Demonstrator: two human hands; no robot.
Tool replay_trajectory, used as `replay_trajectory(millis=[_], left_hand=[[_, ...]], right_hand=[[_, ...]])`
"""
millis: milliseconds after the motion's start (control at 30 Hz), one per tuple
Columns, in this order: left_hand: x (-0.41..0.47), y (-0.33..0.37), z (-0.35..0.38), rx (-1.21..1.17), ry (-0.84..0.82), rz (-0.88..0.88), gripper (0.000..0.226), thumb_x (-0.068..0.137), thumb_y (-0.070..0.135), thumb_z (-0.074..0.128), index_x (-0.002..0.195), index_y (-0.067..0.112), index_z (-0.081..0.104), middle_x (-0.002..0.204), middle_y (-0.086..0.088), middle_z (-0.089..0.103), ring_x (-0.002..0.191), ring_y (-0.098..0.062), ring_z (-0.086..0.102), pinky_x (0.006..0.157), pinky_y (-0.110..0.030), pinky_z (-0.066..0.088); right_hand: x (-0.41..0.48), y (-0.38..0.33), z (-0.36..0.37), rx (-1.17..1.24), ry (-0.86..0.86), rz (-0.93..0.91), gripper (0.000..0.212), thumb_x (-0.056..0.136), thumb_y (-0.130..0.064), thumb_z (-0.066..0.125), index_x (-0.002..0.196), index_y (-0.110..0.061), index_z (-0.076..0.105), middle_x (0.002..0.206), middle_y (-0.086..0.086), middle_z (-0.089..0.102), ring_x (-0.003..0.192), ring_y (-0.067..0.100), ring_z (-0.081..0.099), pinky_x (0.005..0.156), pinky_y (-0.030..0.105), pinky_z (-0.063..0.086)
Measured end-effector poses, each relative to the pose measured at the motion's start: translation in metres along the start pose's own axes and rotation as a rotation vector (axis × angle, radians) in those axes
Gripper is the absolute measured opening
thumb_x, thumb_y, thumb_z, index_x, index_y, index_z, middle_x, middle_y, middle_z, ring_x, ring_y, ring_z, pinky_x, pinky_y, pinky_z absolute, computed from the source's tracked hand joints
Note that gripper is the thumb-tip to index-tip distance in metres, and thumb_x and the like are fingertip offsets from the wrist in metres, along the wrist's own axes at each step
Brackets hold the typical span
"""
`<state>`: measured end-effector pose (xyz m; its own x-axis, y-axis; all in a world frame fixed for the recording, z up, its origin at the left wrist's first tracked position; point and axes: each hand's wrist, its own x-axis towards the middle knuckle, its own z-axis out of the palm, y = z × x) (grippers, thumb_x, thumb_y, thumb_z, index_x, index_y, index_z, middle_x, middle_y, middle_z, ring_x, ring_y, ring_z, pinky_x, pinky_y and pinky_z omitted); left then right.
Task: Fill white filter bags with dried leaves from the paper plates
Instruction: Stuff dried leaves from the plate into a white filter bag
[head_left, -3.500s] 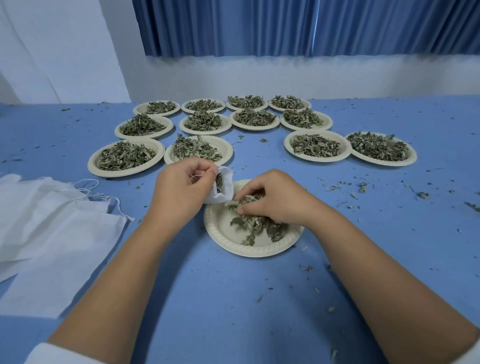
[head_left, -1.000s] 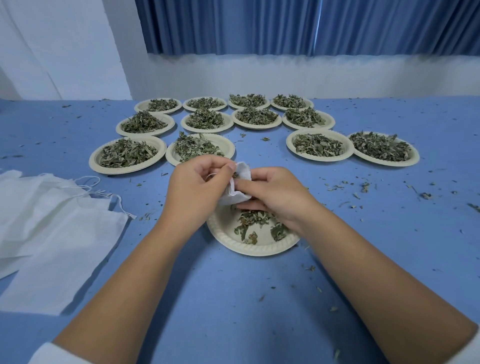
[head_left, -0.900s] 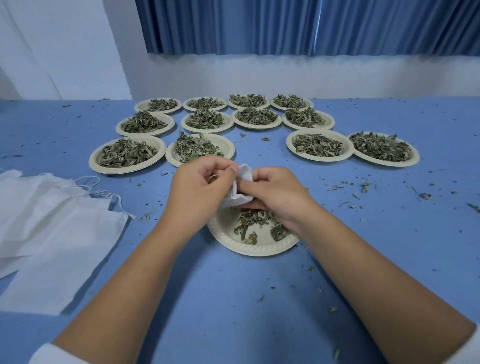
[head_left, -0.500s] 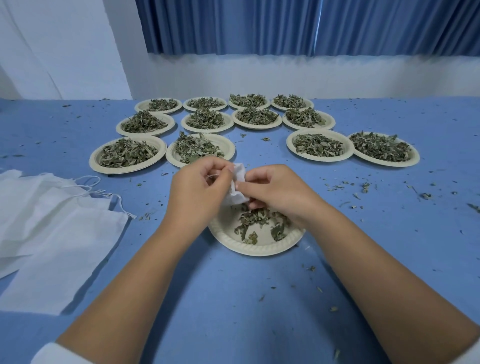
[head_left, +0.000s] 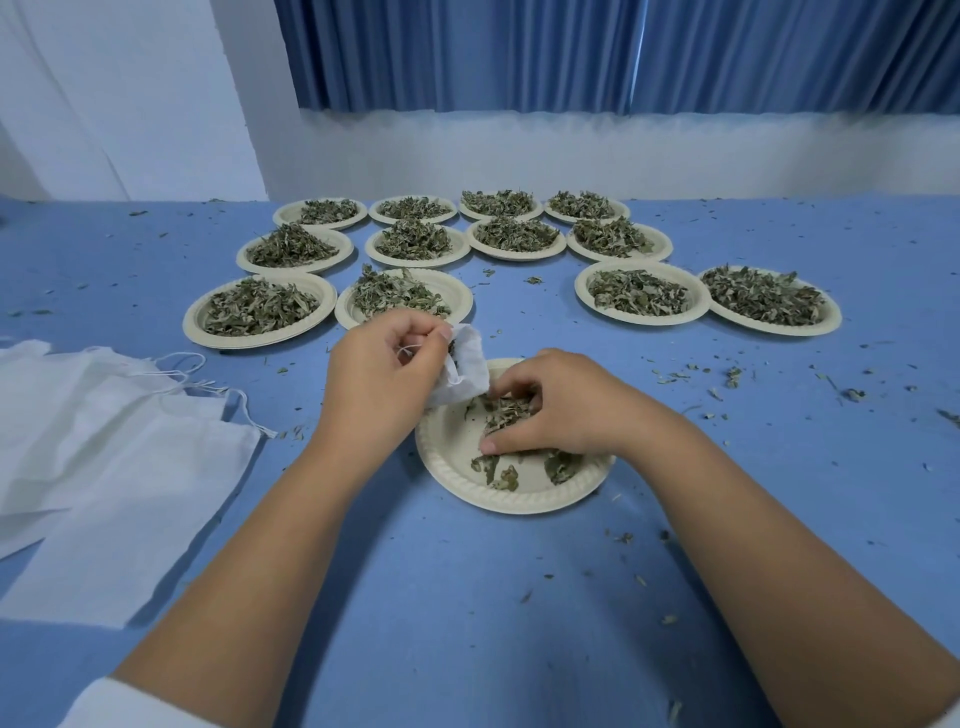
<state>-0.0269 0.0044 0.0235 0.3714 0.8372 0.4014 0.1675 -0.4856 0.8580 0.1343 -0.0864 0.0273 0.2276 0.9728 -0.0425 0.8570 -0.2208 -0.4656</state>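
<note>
Twelve plates (head_left: 260, 340), each bearing a heap (head_left: 254, 306) of dried green matter, stand in three rows across the far half of a blue table (head_left: 467, 597). The front row is split into two pairs with a gap between them.

Head view, centre: a thirteenth, the near plate (head_left: 519, 501), lies in front of that gap and carries only a thin scatter of leaves (head_left: 561, 465). The left hand (head_left: 384, 374) grips a small white bag (head_left: 465, 374) at its mouth, thumb and fingers closed on the fabric. The bag is raised above the plate's far left rim, with its opening turned toward the right hand. A thin white string (head_left: 408, 351) crosses the left fingers. The right hand (head_left: 561, 410) rests palm-down on the near plate, its fingers curled over a clump of leaves and its thumb tip pressed to the plate floor. The clump lies just beside the bag, under the fingertips.

Head view, left: a pile of flat white bags (head_left: 104, 441) lies on the table, their loose drawstrings trailing toward the hands.

Head view, surroundings: leaf crumbs (head_left: 727, 374) dot the table, most thickly to the right of the near plate. A white wall (head_left: 519, 156) and a pleated blue curtain (head_left: 571, 52) close the background. A white sleeve (head_left: 130, 706) shows at the lower left edge.
</note>
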Motion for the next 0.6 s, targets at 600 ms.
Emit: replay_trajectory(millis=[600], left_hand=[[0.001, 0.003, -0.003, -0.05, 0.033, -0.024, 0.016, 0.091, 0.019, 0.066, 0.08, 0.03, 0.071, 0.061, 0.024, 0.062, 0.055, 0.006, 0.053, 0.054, -0.009, 0.041]], right_hand=[[-0.007, -0.006, -0.019, 0.449, 0.182, -0.048, 0.009, 0.076, -0.024, 0.082, 0.081, -0.03, 0.078, 0.073, -0.005, 0.074, 0.065, 0.006, 0.061, 0.064, 0.023, 0.051]])
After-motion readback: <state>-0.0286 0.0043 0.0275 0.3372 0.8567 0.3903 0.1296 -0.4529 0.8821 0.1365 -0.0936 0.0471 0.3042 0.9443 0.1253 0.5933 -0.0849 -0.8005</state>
